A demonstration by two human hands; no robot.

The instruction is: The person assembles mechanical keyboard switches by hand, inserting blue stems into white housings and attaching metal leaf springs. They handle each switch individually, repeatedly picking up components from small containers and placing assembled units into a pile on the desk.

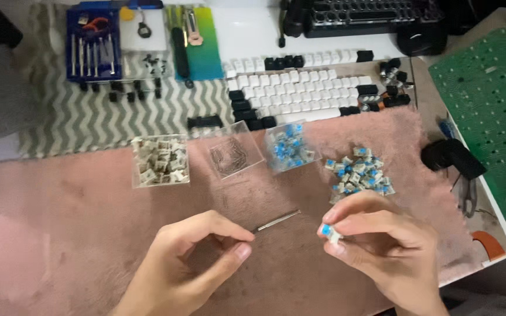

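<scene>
Two hands: left hand (191,263), right hand (382,246). One thin metal tool (276,220). One blue-stemmed switch (330,233) held. Three clear boxes: box of grey switches (160,160), near-empty box (233,150), box of blue switches (291,147). One loose pile of switches (359,174), too many to count. One green circuit board (490,111). One blue screwdriver set (93,44).

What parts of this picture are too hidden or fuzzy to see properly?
All in the head view:
- Blue-topped switch: mostly covered by the right hand and its fingers.
- Thin metal tool: its near end is hidden in the left hand.
- Middle clear box: the dark bits inside are too small to tell.
- Green circuit board: cut off by the right edge.
- Small black parts on the zigzag mat: too blurred to tell apart.
</scene>
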